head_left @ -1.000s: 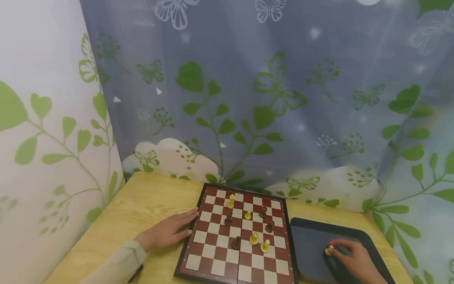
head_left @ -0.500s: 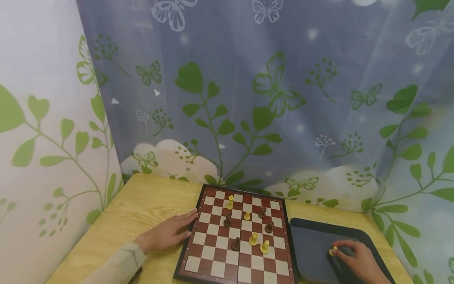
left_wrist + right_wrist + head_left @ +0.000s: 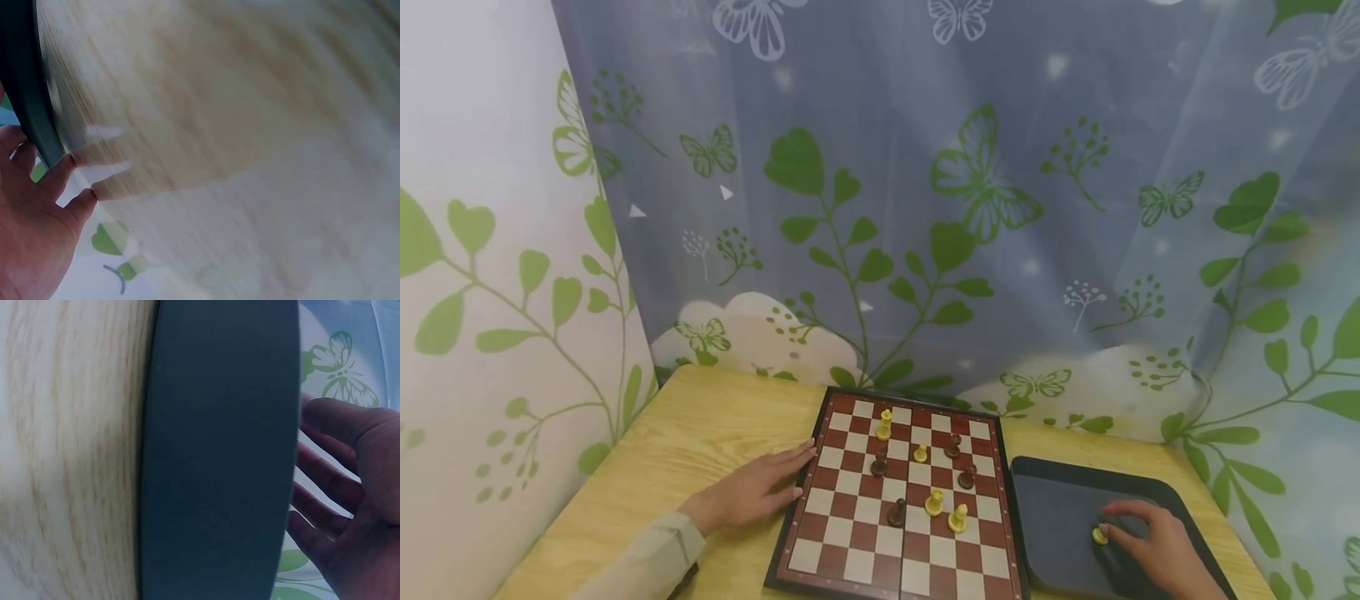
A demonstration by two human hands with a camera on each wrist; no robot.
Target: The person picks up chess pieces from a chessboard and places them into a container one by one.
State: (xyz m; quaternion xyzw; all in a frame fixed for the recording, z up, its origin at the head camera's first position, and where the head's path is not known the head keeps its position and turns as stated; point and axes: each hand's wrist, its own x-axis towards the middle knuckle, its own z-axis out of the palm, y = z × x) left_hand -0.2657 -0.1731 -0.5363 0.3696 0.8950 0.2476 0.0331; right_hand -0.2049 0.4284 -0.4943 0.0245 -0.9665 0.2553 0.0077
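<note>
On the yellow wooden table, a red-and-white chessboard (image 3: 853,562) bears several yellow and brown chess pieces, among them a tall yellow piece (image 3: 884,425) and a brown piece (image 3: 896,512). My left hand (image 3: 751,490) rests beside the board with its fingertips at the left edge. To the right of the board is a dark tray (image 3: 1045,500). Inside it, my right hand (image 3: 1157,546) has thumb and index finger at a small yellow chess piece (image 3: 1099,536), which it appears to pinch low over the tray floor. In the right wrist view, the tray hides its fingertips and the piece.
Behind the table hangs a blue curtain (image 3: 880,167) printed with green leaves and butterflies. A pale printed curtain (image 3: 512,208) stands at the left. Bare wooden table (image 3: 715,408) lies left of the board.
The small yellow piece has moved slightly right, then a little nearer to me within the tray, along with my right hand. My left hand has stayed at the board's edge.
</note>
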